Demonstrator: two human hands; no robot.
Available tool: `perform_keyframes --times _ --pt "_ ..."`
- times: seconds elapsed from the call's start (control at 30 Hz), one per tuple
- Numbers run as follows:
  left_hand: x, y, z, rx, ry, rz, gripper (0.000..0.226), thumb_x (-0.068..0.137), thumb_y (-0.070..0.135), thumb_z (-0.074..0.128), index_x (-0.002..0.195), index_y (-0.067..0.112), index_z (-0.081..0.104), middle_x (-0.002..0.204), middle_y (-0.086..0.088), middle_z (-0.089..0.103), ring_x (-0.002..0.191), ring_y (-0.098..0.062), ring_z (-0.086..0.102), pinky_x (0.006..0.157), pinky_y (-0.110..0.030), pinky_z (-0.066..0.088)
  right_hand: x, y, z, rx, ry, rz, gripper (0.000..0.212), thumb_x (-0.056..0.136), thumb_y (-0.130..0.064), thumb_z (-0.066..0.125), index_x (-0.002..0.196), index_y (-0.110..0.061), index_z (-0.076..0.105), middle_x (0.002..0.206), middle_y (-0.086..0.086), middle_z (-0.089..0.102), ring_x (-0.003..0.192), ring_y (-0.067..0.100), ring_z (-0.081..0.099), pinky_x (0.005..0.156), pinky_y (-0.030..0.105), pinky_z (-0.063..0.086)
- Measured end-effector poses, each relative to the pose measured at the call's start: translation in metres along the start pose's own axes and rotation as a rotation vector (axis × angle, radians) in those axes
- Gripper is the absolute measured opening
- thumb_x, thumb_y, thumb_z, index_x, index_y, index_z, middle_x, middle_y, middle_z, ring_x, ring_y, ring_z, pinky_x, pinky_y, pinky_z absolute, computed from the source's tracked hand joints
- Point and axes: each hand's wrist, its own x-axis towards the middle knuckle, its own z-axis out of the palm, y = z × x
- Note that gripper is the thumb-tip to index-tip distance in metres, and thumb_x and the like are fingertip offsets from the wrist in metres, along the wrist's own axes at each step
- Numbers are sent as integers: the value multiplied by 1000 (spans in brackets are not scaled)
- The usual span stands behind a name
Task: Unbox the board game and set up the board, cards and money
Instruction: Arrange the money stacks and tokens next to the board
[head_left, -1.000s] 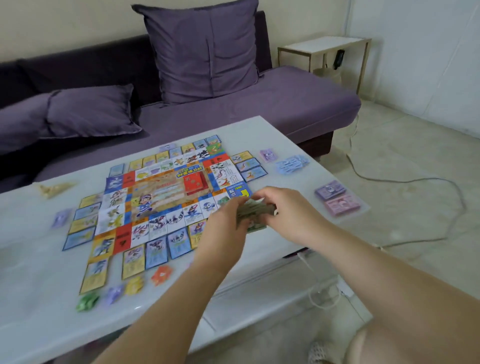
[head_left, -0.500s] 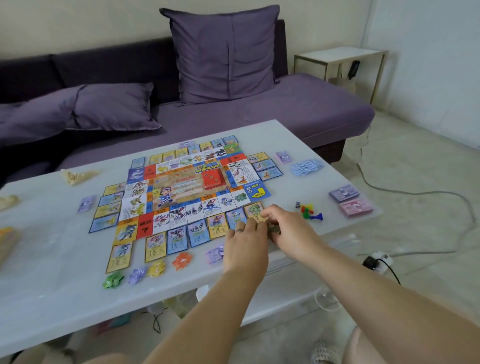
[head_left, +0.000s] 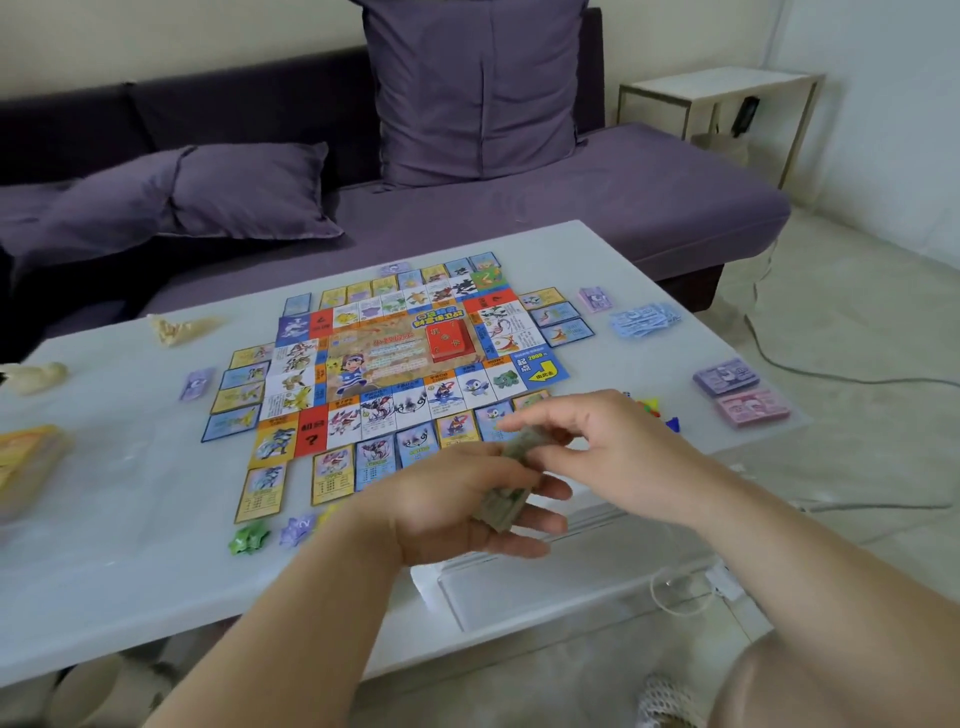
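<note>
Table: white glossy coffee table (head_left: 130, 571), with a purple fabric sofa (head_left: 649, 192) beyond it. A printed square game board (head_left: 395, 358) lies flat at the table's middle.
Fingers: the right hand (head_left: 618, 441) pinches the top edge of a wad of greenish paper notes (head_left: 511, 483) between thumb and forefinger. The left hand (head_left: 457, 504) cradles the wad with its fingers curled underneath. Blur hides finer detail.
Wad: held in the air just off the board's near edge, above the row of small property cards (head_left: 415, 447).
Outward: a red card deck (head_left: 451, 340) sits on the board. A purple note stack (head_left: 727, 375) and a pink note stack (head_left: 753, 408) lie well right of the board, and small coloured pawns (head_left: 652, 408) stand off its near right corner.
Risk: 2 hands share 1 loose wad, so a weak pinch could spill notes over the property cards. A low wrist could also sweep the card row or the pawns out of place.
</note>
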Motion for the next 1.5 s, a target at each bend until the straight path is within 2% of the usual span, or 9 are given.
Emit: perform_keyframes --times 0.17,0.27,0.37,0.63,0.8,0.97,1.1,1.33,1.5 --pt "2 -23 -8 -335 119 43 20 96 9 44 104 6 62 65 -3 56 54 -13 54 62 -32 57 0 -3 15 -20 -149 24 71 89 -13 61 143 -44 27 135 -22 46 117 -2 53 92 4 35" --pt "4 -28 -11 -374 160 58 18 96 9 44 104 8 61 72 -5 56 57 -15 57 58 -30 54 -2 -4 27 -163 -179 2 99 76 -31 75 148 -43 8 134 -27 33 128 -9 31 99 7 28" --pt "5 -29 -13 -327 176 50 19 95 8 45 107 4 59 90 -14 60 72 -20 62 62 -32 54 2 -5 45 -311 -101 -87 107 69 -36 79 149 -39 8 134 -15 40 122 3 40 100 17 37" --pt "-5 -30 -31 -272 136 127 27 97 12 40 105 4 64 97 -12 68 89 -22 62 90 -40 49 22 -3 57 -271 -1 -173 79 72 -21 74 141 -36 39 123 -14 55 109 1 50 92 23 45" --pt "-6 -29 -40 -248 266 237 21 98 8 43 102 0 62 83 -11 70 71 -15 69 69 -31 58 35 -2 57 -108 -119 -79 84 67 -44 78 141 -40 38 130 -26 48 118 -8 45 100 21 40" --pt "-11 -29 -50 -39 353 312 13 90 10 57 84 5 68 76 -8 72 72 -13 70 65 -20 56 47 -6 42 86 30 120 20 75 -34 76 91 -23 70 84 -10 71 74 -1 63 71 15 50" --pt "-13 -32 -53 98 401 308 8 87 11 64 79 10 67 72 -4 72 68 -12 70 57 -17 51 52 -7 54 64 23 176 17 74 -32 78 68 -20 67 69 -2 70 60 3 58 66 25 49" --pt "-11 -37 -61 246 498 250 19 87 30 64 82 11 63 67 1 66 54 -5 57 66 -26 51 58 -5 49 10 -120 206 11 84 -28 70 75 -22 74 70 -10 71 66 2 60 75 28 50" --pt "-14 -31 -78 68 672 287 20 91 25 59 76 11 60 57 2 59 56 -13 50 71 -34 50 63 4 46 249 14 316 7 86 -11 67 82 -17 65 70 -4 68 60 6 60 59 16 51"
